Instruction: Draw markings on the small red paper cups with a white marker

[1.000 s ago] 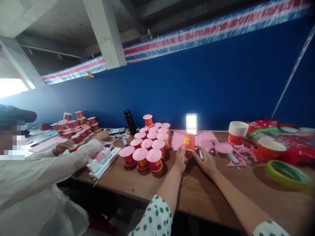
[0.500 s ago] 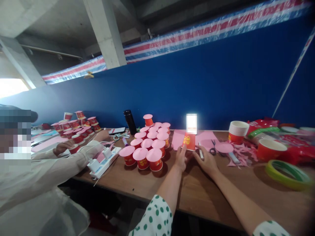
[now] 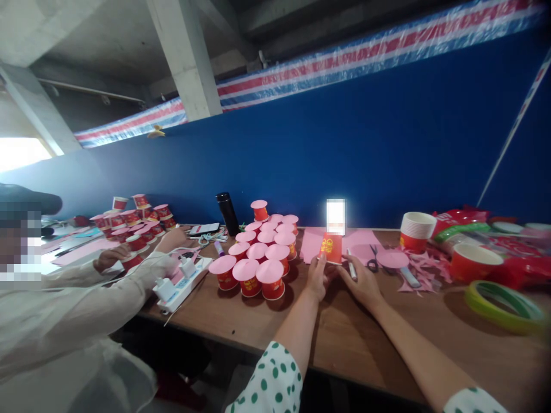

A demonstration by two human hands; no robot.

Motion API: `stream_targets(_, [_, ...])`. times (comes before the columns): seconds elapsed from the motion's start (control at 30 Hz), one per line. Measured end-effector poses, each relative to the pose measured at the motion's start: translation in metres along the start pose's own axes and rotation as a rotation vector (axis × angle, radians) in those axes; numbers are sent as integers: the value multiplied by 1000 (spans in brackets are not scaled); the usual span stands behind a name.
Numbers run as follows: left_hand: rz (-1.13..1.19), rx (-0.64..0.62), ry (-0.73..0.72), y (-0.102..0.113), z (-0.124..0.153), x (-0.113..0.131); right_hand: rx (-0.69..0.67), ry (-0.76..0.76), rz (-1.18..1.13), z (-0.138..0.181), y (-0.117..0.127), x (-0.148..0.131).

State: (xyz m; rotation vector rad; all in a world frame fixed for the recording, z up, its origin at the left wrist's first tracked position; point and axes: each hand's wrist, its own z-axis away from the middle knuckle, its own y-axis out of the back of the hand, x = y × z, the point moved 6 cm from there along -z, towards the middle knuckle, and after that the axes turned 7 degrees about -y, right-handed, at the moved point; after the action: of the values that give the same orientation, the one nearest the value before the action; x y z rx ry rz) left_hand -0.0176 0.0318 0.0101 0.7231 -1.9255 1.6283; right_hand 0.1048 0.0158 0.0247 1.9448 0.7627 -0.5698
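Observation:
My left hand (image 3: 317, 281) is closed around the lower left side of a red paper cup (image 3: 331, 248) with yellow print, holding it just over the table. Near the cup's lower right edge, my right hand (image 3: 360, 282) has its fingertips by the rim. A slim white pen-like stick (image 3: 352, 266) rests in the right hand's grip; its exact kind is unclear. Behind the cup lie pink paper sheets (image 3: 361, 241). To the left stand several red cups topped with pink paper discs (image 3: 270, 271).
Scissors (image 3: 372, 259), a loose pink disc (image 3: 392, 258), paper scraps (image 3: 426, 267), stacked cups (image 3: 416, 229) and green-yellow tape (image 3: 503, 307) lie rightward. A bright phone-like screen (image 3: 335, 216) stands behind. Leftward are a power strip (image 3: 185, 285), a black bottle (image 3: 227, 213) and a co-worker's sleeve (image 3: 116, 304).
My hands and the cup stay almost still. At the left, the co-worker's head and raised hand have shifted slightly.

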Motion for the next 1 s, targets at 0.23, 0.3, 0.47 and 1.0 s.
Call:
stream_targets(0.23, [3, 2, -4, 1, -1, -1, 2, -9, 15, 0, 0, 0])
stream_targets(0.3, [0, 6, -7, 1, -1, -1, -4, -6, 10, 0, 0, 0])
stream_targets(0.47, [-19, 12, -18, 0, -1, -1, 8, 9, -1, 0, 2, -1])
stream_targets(1.0, [-26, 46, -6, 3, -3, -3, 34, 16, 13, 1, 3, -2])
